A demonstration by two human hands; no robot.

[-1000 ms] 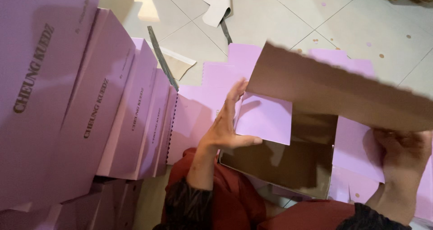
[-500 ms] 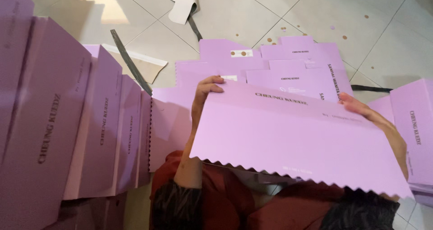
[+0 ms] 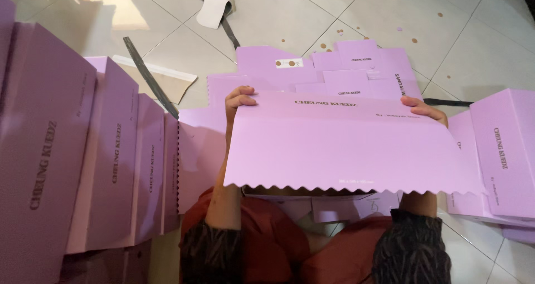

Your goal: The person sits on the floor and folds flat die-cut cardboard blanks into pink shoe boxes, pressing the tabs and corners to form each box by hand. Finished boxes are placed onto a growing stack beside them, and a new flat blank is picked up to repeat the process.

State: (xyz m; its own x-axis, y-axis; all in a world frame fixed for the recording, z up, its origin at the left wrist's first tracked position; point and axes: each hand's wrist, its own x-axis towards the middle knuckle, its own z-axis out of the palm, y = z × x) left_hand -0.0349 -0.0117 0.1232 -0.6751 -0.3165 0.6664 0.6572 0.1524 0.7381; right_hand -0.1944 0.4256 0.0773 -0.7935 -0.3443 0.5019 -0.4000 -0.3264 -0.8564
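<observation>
Both hands' fingers [image 3: 241, 99] grip a lilac cardboard sheet [image 3: 345, 150] above the tiled floor [image 3: 290, 22].

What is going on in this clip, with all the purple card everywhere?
A person seated on the tiled floor holds a flat lilac cardboard box blank with a zigzag lower edge up in front of them. The left hand grips its top left corner, the right hand the top right. Assembled lilac boxes stand in a row to the left; more flat lilac blanks lie beyond.
</observation>
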